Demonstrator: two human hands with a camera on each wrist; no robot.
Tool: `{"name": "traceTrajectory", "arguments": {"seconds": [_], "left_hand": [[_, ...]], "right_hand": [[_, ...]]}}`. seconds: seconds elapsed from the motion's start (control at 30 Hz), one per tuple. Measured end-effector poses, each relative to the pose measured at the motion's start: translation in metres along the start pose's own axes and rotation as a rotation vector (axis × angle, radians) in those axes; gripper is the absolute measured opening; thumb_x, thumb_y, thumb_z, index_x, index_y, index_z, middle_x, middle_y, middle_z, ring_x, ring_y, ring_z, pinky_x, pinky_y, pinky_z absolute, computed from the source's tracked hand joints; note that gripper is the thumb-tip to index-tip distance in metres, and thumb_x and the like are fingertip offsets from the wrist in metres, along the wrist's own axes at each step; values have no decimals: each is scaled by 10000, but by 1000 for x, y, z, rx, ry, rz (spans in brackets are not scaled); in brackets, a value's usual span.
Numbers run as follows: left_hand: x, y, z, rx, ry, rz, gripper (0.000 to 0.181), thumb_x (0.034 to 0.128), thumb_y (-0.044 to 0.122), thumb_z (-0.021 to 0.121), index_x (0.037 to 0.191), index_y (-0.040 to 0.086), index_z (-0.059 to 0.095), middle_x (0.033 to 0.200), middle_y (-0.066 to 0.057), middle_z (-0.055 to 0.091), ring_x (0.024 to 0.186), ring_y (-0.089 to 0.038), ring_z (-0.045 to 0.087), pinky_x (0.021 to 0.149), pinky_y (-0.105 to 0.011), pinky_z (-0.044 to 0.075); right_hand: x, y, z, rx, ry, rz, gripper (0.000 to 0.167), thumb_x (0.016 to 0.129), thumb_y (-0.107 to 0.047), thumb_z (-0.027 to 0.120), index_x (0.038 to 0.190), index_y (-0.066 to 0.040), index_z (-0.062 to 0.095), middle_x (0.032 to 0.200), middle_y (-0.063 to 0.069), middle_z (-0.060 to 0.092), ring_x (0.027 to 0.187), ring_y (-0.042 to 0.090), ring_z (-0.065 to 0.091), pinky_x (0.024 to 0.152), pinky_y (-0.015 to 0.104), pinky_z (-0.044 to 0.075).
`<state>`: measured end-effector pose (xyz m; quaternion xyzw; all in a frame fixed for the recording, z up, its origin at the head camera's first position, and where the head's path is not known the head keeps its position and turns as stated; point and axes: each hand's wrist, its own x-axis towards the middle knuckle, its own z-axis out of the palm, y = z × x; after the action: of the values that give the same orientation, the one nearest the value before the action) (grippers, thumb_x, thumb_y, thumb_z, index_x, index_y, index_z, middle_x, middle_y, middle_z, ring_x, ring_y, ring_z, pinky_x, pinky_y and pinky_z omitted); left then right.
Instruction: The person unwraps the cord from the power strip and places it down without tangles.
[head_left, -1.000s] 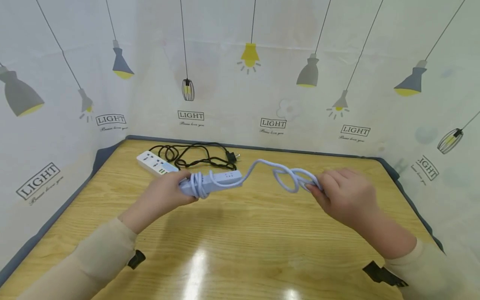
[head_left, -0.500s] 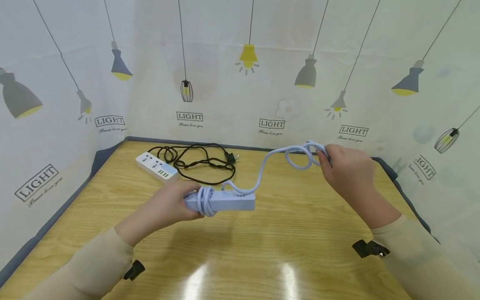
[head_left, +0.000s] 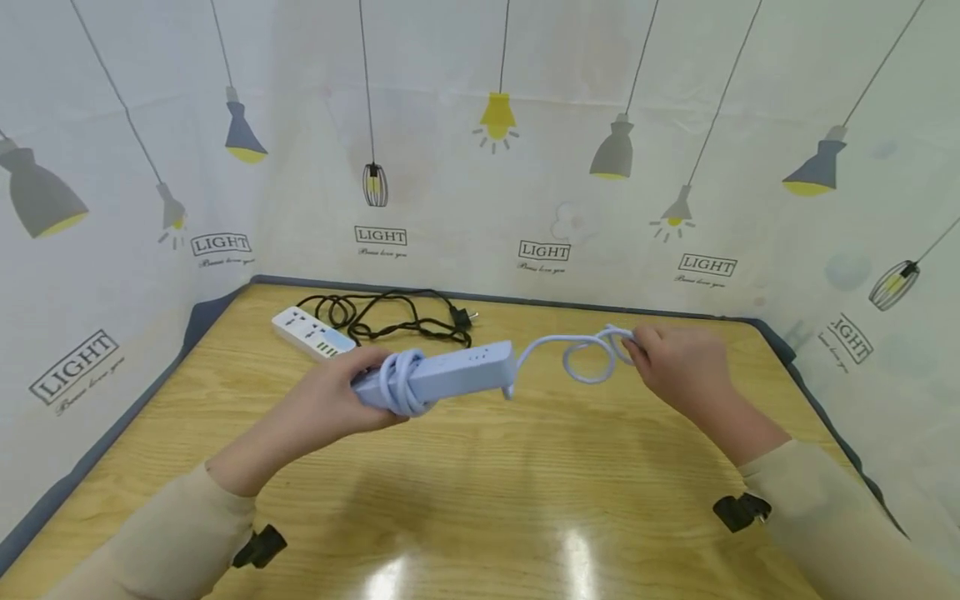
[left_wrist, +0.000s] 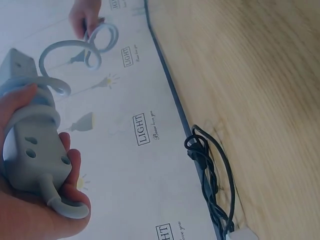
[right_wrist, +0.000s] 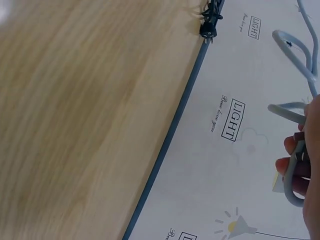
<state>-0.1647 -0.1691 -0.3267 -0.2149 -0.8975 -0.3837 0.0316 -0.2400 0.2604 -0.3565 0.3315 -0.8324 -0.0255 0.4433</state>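
Note:
My left hand [head_left: 330,392] grips one end of a pale blue power strip [head_left: 465,372], raised above the table. Several turns of the strip's own cord wrap around its body beside my fingers, and in the left wrist view the cord [left_wrist: 50,192] leaves the strip's near end. From the strip a loose length of blue cord [head_left: 588,379] runs right, with a loop in it, to my right hand [head_left: 686,367]. That hand holds the cord between curled fingers; the right wrist view shows a bend of cord [right_wrist: 290,187] among them. The plug is mostly hidden there.
A white power strip [head_left: 311,332] lies at the table's back left, its black cord [head_left: 397,321] coiled behind it and ending in a black plug [head_left: 461,317]. The wooden table [head_left: 480,500] is bounded by a printed cloth backdrop [head_left: 450,167] at the back and sides.
The blue strip first came down and nearer, then rose again with its far end tilted up. My right hand went up with the cord, then lowered. Cord now hangs off the strip's far end.

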Motion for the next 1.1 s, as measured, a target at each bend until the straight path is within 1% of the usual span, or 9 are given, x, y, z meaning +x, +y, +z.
{"name": "traceTrajectory", "arguments": {"seconds": [0.1,0.17,0.3,0.53,0.7,0.8,0.9,1.0,1.1], "left_hand": [[2,1,-4,3,39,-32,475,747,201,845,1157,59,651,1078,-76,670,906,-217,612,769,-405,505],[4,1,-7,-2,43,-63,457,764,197,826,1152,42,641,1081,-95,663,905,-229,606,763,-407,502],[10,-2,-9,-6,43,-128,457,787,203,796,1161,8,619,1094,-138,649,917,-261,596,762,-420,506],[24,-13,-11,21,65,-207,495,830,241,744,1196,-54,586,1099,-199,637,926,-302,599,771,-443,510],[31,-24,-10,17,39,-261,569,853,255,732,1266,-82,534,1161,-240,609,983,-336,594,814,-468,507],[32,-29,-9,25,18,-278,604,857,280,738,1290,-78,516,1181,-245,599,999,-343,594,822,-474,508],[33,-31,-7,32,6,-280,624,852,315,749,1293,-61,517,1177,-234,599,1007,-343,594,829,-480,507],[34,-32,-5,52,4,-275,629,840,314,764,1291,-51,522,1175,-224,603,1016,-347,594,845,-493,503],[33,-33,-2,88,10,-264,610,826,291,778,1277,-44,539,1160,-210,614,995,-337,600,834,-486,506]], "right_hand": [[-6,-4,-5,25,6,-60,495,1066,-396,316,664,-123,412,540,-84,214,411,93,140,379,262,112],[-9,-7,-9,38,4,-110,505,1071,-394,299,676,-115,444,536,-71,255,426,88,142,389,255,117],[-13,-15,-19,86,36,-180,469,1067,-364,358,725,-89,523,542,-39,366,422,90,206,391,254,178],[-8,-31,-48,148,169,-235,401,1039,-306,463,755,-48,580,588,7,515,426,172,447,399,336,380],[5,-44,-66,186,273,-264,404,1025,-280,504,722,-30,599,587,31,562,453,211,538,427,389,460],[12,-51,-75,207,327,-251,420,1022,-273,513,697,-19,592,588,48,576,453,227,548,433,411,480],[19,-54,-82,227,375,-201,438,1024,-286,508,690,-12,579,580,52,569,445,239,548,409,418,466],[24,-55,-86,253,404,-132,457,1032,-321,486,689,-26,546,546,23,500,404,202,454,362,363,377],[28,-55,-90,279,404,-54,476,1035,-363,460,679,-49,506,525,-2,421,401,170,345,351,315,253]]}}
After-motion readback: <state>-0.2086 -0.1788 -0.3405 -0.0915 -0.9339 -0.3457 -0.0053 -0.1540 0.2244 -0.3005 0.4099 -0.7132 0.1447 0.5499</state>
